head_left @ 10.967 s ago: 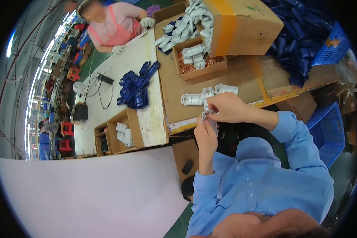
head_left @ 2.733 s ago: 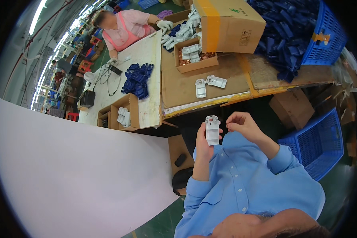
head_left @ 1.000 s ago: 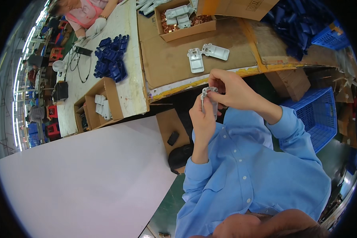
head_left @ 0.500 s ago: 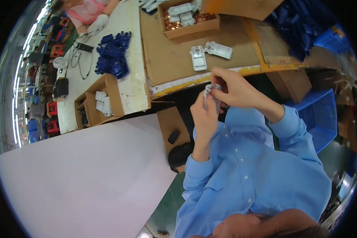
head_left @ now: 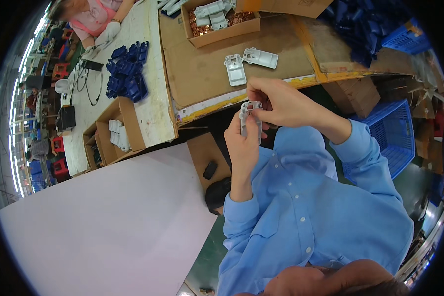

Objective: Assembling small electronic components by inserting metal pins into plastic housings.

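My left hand point(head_left: 243, 144) is closed around a small white plastic casing point(head_left: 251, 106), held upright in front of my chest with the thumb along its face. Curled over the casing's upper end is my right hand point(head_left: 282, 104), its thumb pressed to the near side and its fingers bent behind. Whether a smaller part sits between those fingertips is hidden. Just beyond the hands, two more white casings lie on the brown cardboard table cover: one upright casing point(head_left: 236, 70) and one slanted casing point(head_left: 261, 58), their ends nearly touching.
A cardboard box point(head_left: 227, 35) of copper-coloured bits and white casings stands behind. Blue plastic parts point(head_left: 128, 71) pile up at left, beside another box point(head_left: 133, 114). A blue crate point(head_left: 392, 140) is at right. Across the table, a person in white gloves point(head_left: 108, 33) works.
The view has shifted slightly, so everything sits a little further left. The casing has turned to show more of its face, and my right thumb presses at its upper end.
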### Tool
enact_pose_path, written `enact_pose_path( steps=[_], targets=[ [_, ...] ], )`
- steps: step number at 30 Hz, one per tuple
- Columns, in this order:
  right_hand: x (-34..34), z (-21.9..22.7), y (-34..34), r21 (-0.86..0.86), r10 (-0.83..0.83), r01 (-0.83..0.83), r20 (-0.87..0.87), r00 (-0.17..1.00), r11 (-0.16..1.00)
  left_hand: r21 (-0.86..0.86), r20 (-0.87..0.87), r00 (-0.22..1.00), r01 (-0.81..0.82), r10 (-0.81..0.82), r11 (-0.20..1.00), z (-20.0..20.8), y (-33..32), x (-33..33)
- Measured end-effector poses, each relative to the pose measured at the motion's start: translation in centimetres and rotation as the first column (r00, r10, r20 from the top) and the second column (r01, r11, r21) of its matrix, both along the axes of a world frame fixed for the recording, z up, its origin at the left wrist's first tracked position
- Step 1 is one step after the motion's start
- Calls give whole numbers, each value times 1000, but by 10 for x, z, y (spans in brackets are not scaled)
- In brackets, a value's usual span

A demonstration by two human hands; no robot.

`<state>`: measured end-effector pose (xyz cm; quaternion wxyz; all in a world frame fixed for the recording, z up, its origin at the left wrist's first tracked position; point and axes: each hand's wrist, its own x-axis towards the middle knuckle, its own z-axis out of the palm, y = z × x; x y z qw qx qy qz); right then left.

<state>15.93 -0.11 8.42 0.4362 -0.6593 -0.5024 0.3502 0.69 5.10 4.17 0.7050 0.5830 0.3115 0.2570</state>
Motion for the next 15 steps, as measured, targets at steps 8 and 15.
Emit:
enact_pose_path(
  steps=[8,15],
  targets=[
    [4,-10,17,43,16,-21,127,992,999,31,-34,999,17,-16,999,-6,17,3],
    [12,-21,55,46,-47,49,-44,998,998,-110,17,998,-57,60,992,-4,55,18]
  ],
)
